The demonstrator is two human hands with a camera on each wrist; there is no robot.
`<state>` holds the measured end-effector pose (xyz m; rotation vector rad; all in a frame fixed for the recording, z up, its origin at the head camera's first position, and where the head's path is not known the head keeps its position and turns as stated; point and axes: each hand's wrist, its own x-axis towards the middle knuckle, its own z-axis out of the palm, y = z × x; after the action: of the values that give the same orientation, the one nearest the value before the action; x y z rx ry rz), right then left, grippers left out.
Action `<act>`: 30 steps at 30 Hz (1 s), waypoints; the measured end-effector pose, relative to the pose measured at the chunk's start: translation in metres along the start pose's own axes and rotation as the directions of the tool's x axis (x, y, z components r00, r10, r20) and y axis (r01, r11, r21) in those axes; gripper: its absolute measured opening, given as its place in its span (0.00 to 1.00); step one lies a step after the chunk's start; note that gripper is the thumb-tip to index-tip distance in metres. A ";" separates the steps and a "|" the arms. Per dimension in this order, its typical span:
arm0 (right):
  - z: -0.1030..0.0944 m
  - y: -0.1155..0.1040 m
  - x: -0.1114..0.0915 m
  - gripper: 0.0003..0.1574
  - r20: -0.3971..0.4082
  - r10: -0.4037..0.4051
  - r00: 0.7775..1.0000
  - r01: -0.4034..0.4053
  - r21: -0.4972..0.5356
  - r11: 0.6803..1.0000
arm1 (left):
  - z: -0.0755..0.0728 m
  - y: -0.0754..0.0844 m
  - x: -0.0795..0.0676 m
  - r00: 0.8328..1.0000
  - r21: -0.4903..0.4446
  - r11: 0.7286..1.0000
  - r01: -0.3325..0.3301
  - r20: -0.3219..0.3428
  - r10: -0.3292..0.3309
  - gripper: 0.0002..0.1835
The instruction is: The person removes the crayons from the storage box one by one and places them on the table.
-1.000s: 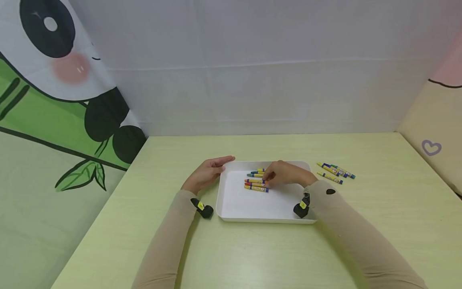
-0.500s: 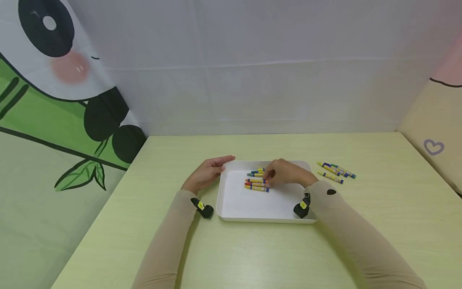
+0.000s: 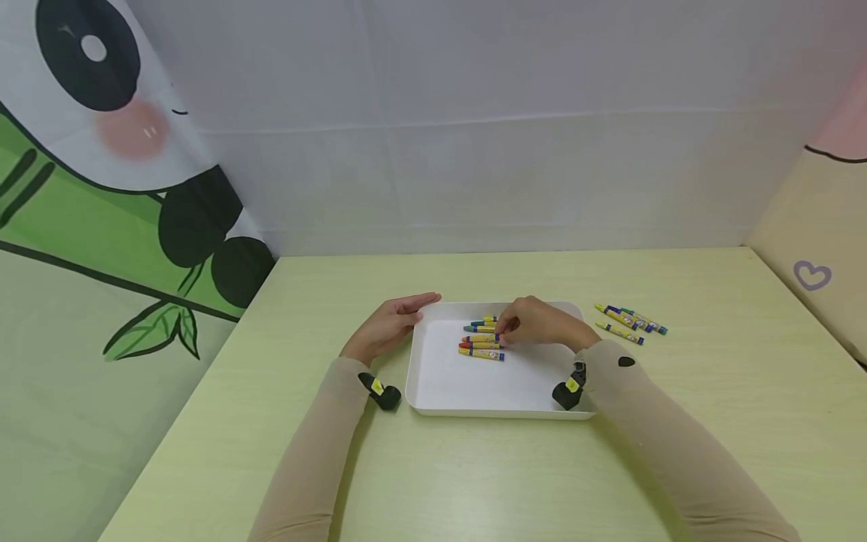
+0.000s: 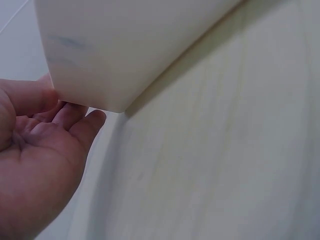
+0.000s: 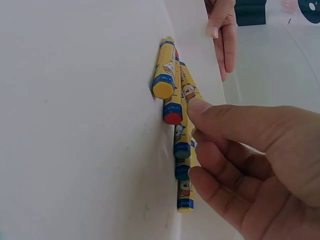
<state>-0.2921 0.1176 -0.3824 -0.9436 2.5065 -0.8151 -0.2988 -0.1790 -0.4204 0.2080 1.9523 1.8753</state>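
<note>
My left hand [image 3: 384, 325] holds the white tray [image 3: 447, 395] at its far left corner, the thumb on the rim and the other fingers stretched along the outside. Inside the tray several crayons lie in a rough row, side by side. My right hand [image 3: 538, 322] reaches over them and pinches the end of an orange-tipped crayon [image 3: 477, 339] between thumb and fingers. Nearer the front lie a red crayon [image 5: 172, 110] and a yellow-orange crayon [image 3: 481, 354]. On the far side are a green crayon [image 3: 478, 329] and others, partly hidden by the right hand.
To the tray's right, a small group of crayons [image 3: 619, 318] lies on the pale wooden table [image 3: 474, 474], with one yellow crayon [image 3: 619, 333] slightly apart. A grey-white cloth backdrop [image 3: 488, 181] stands behind the table, and printed cloth hangs at both sides.
The orange-tipped crayon has slid slightly right with my right hand, so its tip now sits a little further in from the red one's. My left hand and the tray look unmoved.
</note>
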 end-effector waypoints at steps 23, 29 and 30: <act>-0.004 -0.014 -0.018 0.09 -0.051 -0.016 0.999 0.018 0.023 1.000 | -0.004 -0.002 -0.009 0.999 -0.018 1.000 0.005 0.033 -0.005 0.26; -0.007 -0.017 -0.025 0.09 -0.062 -0.006 0.998 0.009 0.041 0.999 | -0.005 -0.003 -0.011 0.999 -0.016 1.000 -0.004 0.046 0.005 0.26; -0.008 -0.017 -0.027 0.09 -0.067 -0.011 0.998 0.013 0.040 0.999 | -0.005 -0.003 -0.011 0.999 -0.015 1.000 -0.005 0.047 0.006 0.26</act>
<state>-0.2684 0.1283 -0.3628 -0.9336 2.5335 -0.9116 -0.2903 -0.1881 -0.4209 0.2512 1.9074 1.8709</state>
